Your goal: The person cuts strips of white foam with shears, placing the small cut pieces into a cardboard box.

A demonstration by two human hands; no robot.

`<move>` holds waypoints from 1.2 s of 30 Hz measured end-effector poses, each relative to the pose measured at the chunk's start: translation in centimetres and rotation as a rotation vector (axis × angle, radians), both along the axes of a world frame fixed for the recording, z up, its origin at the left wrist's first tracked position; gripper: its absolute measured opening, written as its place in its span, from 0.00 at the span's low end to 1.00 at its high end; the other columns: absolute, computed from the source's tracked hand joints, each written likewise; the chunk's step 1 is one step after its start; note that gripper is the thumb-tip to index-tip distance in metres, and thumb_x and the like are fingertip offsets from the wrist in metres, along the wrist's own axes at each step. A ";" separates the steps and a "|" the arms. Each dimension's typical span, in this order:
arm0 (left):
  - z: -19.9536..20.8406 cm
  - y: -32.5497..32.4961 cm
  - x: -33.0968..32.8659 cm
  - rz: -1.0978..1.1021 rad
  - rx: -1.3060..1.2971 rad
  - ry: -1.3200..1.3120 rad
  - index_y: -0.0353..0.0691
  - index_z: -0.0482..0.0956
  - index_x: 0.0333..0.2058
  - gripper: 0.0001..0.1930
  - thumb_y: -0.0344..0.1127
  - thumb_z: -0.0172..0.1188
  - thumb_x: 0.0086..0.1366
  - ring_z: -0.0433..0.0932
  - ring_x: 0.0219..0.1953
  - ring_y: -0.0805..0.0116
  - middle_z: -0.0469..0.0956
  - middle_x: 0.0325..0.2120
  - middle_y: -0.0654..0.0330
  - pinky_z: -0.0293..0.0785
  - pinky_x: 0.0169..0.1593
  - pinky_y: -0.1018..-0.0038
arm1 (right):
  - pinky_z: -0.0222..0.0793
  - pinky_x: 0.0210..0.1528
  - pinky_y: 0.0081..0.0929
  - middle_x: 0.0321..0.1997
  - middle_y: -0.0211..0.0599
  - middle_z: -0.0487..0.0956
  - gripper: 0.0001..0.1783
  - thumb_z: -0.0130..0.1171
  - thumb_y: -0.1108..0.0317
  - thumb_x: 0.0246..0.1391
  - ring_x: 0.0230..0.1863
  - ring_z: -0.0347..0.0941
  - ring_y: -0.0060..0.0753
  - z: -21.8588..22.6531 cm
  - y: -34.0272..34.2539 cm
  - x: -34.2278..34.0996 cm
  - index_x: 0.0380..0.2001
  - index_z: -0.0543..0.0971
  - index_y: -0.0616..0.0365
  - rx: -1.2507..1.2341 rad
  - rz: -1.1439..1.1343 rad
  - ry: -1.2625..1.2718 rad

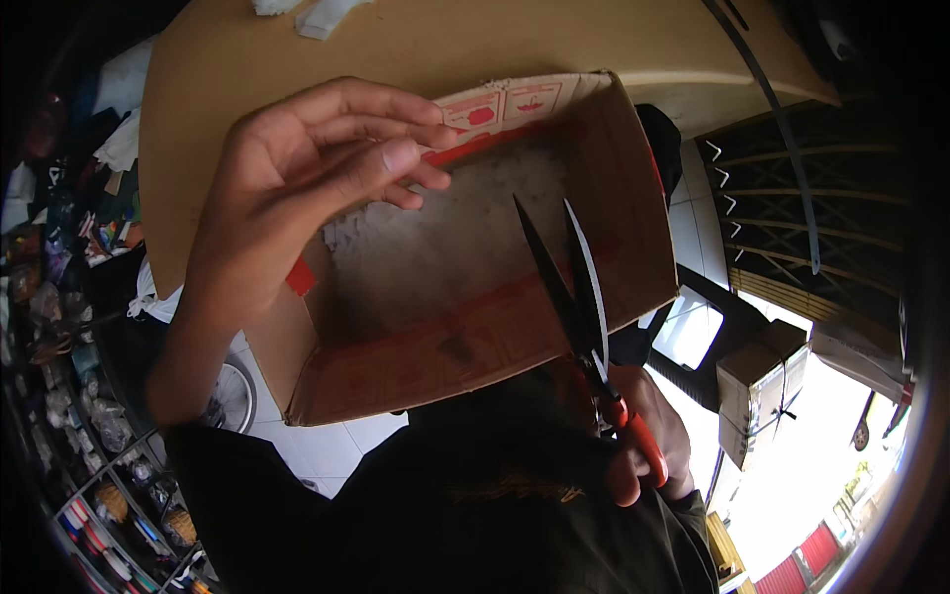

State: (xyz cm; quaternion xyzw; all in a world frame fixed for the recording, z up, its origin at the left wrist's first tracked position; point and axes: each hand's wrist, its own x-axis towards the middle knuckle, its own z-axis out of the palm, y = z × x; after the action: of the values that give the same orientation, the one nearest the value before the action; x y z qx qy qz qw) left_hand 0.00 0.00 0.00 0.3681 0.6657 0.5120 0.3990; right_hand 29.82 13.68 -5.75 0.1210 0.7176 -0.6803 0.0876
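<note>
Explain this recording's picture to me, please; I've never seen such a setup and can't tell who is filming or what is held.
There's no machine here: a person works bare-handed. The one picture comes from a wide fisheye camera worn on the head, looking down, so straight edges bend.

The right hand grips red-handled scissors, blades slightly parted over the near side of an open cardboard box. The left hand, loosely curled, hovers at the box's far-left side; whether its fingers touch the rim isn't clear. Beyond is a tan table with white scraps on it.
</note>
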 end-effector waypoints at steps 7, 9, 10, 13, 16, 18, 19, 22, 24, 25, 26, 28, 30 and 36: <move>0.5 0.8 -11.6 0.203 0.163 0.547 0.32 0.79 0.40 0.12 0.36 0.58 0.65 0.80 0.34 0.71 0.81 0.38 0.55 0.75 0.41 0.77 | 0.64 0.27 0.32 0.19 0.37 0.73 0.49 0.57 0.24 0.36 0.22 0.72 0.41 2.2 -0.9 -2.2 0.39 0.73 0.66 0.148 -0.128 -0.042; -2.7 1.3 -13.6 0.226 0.077 0.692 0.33 0.78 0.40 0.11 0.34 0.59 0.63 0.81 0.33 0.68 0.81 0.36 0.56 0.75 0.41 0.75 | 0.67 0.29 0.34 0.20 0.41 0.75 0.49 0.62 0.27 0.36 0.23 0.75 0.47 2.3 -0.8 -2.5 0.44 0.73 0.67 0.142 -0.108 -0.040; -4.3 1.8 -13.7 0.246 0.033 0.796 0.32 0.78 0.40 0.11 0.33 0.60 0.62 0.81 0.33 0.66 0.80 0.36 0.54 0.75 0.41 0.74 | 0.66 0.29 0.33 0.20 0.40 0.75 0.49 0.61 0.27 0.37 0.23 0.75 0.47 2.3 -0.6 -2.7 0.43 0.73 0.66 0.131 -0.082 -0.075; -7.3 2.5 -13.6 0.292 -0.056 1.032 0.31 0.78 0.40 0.12 0.31 0.63 0.59 0.81 0.32 0.60 0.79 0.35 0.52 0.75 0.40 0.70 | 0.66 0.29 0.33 0.19 0.39 0.74 0.46 0.60 0.27 0.38 0.23 0.75 0.46 2.1 -0.5 -2.3 0.40 0.74 0.65 0.130 -0.065 -0.110; -8.2 2.6 -14.0 0.282 -0.034 1.108 0.30 0.76 0.41 0.15 0.31 0.66 0.56 0.81 0.33 0.58 0.78 0.36 0.49 0.76 0.40 0.67 | 0.62 0.27 0.30 0.17 0.33 0.70 0.50 0.45 0.18 0.37 0.20 0.68 0.35 2.2 -1.1 -2.4 0.33 0.75 0.63 0.169 -0.101 -0.152; -8.0 2.5 -14.3 0.274 -0.038 1.125 0.30 0.75 0.42 0.18 0.32 0.67 0.55 0.81 0.33 0.58 0.78 0.37 0.49 0.76 0.39 0.65 | 0.60 0.26 0.29 0.16 0.31 0.68 0.54 0.38 0.13 0.36 0.19 0.65 0.30 2.3 -1.6 -2.6 0.30 0.75 0.63 0.209 -0.148 -0.172; -7.9 2.7 -14.2 0.314 -0.060 1.092 0.30 0.75 0.42 0.19 0.33 0.68 0.55 0.81 0.33 0.58 0.78 0.37 0.48 0.76 0.39 0.66 | 0.60 0.26 0.29 0.16 0.31 0.68 0.55 0.37 0.13 0.35 0.19 0.65 0.29 2.3 -1.8 -2.6 0.30 0.75 0.63 0.232 -0.181 -0.171; -7.3 3.0 -14.2 0.411 -0.116 1.015 0.30 0.74 0.44 0.22 0.36 0.69 0.54 0.81 0.33 0.57 0.77 0.38 0.46 0.76 0.39 0.66 | 0.60 0.27 0.29 0.17 0.32 0.69 0.55 0.38 0.13 0.35 0.19 0.65 0.30 2.3 -1.6 -2.5 0.31 0.75 0.63 0.212 -0.150 -0.195; -7.9 3.1 -15.0 0.438 -0.136 0.982 0.30 0.73 0.44 0.23 0.37 0.69 0.54 0.80 0.33 0.56 0.77 0.37 0.46 0.76 0.38 0.66 | 0.61 0.28 0.30 0.18 0.32 0.70 0.54 0.39 0.14 0.36 0.20 0.66 0.30 2.3 -1.1 -2.5 0.31 0.75 0.63 0.185 -0.091 -0.214; -7.9 3.1 -15.2 0.425 -0.130 1.009 0.31 0.74 0.44 0.23 0.38 0.68 0.55 0.80 0.34 0.55 0.77 0.37 0.46 0.76 0.39 0.66 | 0.62 0.28 0.30 0.18 0.33 0.70 0.54 0.40 0.14 0.37 0.20 0.66 0.30 2.5 -0.9 -2.5 0.31 0.75 0.63 0.179 -0.065 -0.219; -7.8 3.2 -15.3 0.412 -0.124 1.036 0.31 0.74 0.45 0.23 0.39 0.68 0.55 0.80 0.35 0.54 0.77 0.38 0.47 0.76 0.39 0.65 | 0.62 0.28 0.30 0.18 0.33 0.70 0.54 0.40 0.14 0.37 0.20 0.66 0.30 2.6 -0.9 -2.6 0.31 0.75 0.63 0.182 -0.070 -0.210; -7.8 3.5 -15.3 0.387 -0.115 1.070 0.33 0.74 0.46 0.22 0.39 0.67 0.56 0.79 0.36 0.54 0.76 0.37 0.47 0.75 0.40 0.64 | 0.62 0.28 0.30 0.18 0.33 0.71 0.53 0.42 0.15 0.38 0.20 0.67 0.31 2.6 -1.4 -2.6 0.30 0.75 0.64 0.197 -0.121 -0.186; -7.6 3.6 -15.2 0.368 -0.118 1.086 0.34 0.74 0.47 0.21 0.39 0.65 0.57 0.78 0.37 0.53 0.76 0.35 0.47 0.74 0.42 0.63 | 0.62 0.28 0.30 0.18 0.34 0.70 0.52 0.42 0.16 0.39 0.20 0.67 0.31 2.5 -1.5 -2.5 0.30 0.74 0.64 0.198 -0.147 -0.170; -6.8 3.7 -15.5 0.301 -0.186 1.077 0.36 0.76 0.46 0.21 0.39 0.66 0.56 0.78 0.38 0.53 0.77 0.35 0.48 0.73 0.43 0.63 | 0.61 0.27 0.29 0.19 0.34 0.70 0.52 0.43 0.16 0.39 0.20 0.67 0.31 2.3 -1.2 -2.6 0.29 0.73 0.64 0.150 -0.093 -0.172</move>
State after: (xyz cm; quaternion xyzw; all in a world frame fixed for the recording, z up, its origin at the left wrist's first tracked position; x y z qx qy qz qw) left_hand -15.53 3.70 -6.79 0.4418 0.8626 0.2424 -0.0437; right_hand 27.23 12.46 -3.44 0.2184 0.7497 -0.6153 0.1078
